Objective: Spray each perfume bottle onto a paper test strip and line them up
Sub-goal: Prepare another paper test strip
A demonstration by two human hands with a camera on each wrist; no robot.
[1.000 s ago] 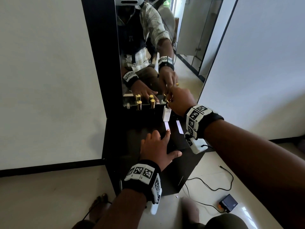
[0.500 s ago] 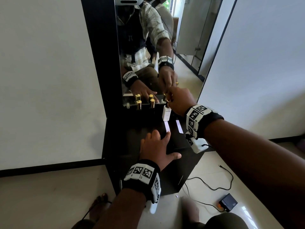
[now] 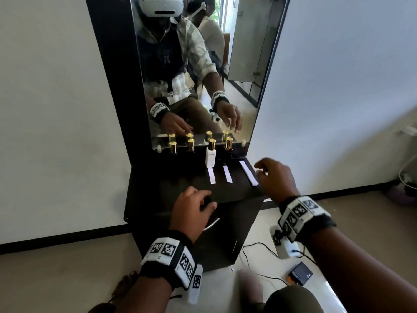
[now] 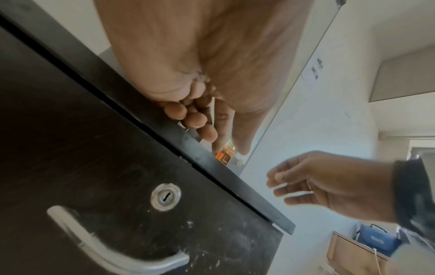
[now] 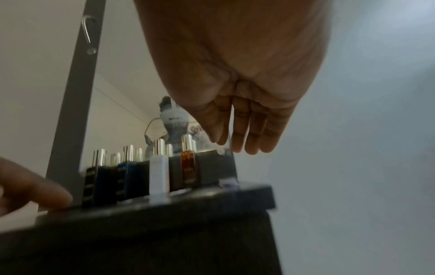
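Hovering over the right near edge of the dark cabinet top (image 3: 158,190), right hand (image 3: 276,179) with fingers loosely spread, grasping nothing, just beside the rightmost paper strip (image 3: 248,176). Resting on the near edge, left hand (image 3: 191,210), fingers curled, nothing seen in them. Standing in a row at the far side against the mirror (image 3: 198,64), four gold-capped perfume bottles: two dark ones on the left (image 3: 173,148) (image 3: 191,145), white bottle (image 3: 210,155) a little nearer than the rest, amber bottle (image 3: 228,144) on the right. Lying flat in front, three white strips side by side: one (image 3: 211,176) before the white bottle, one (image 3: 227,174) before the amber bottle, the third farther right. Showing on the cabinet front in the left wrist view, a keyhole (image 4: 166,196) and metal handle (image 4: 113,249).
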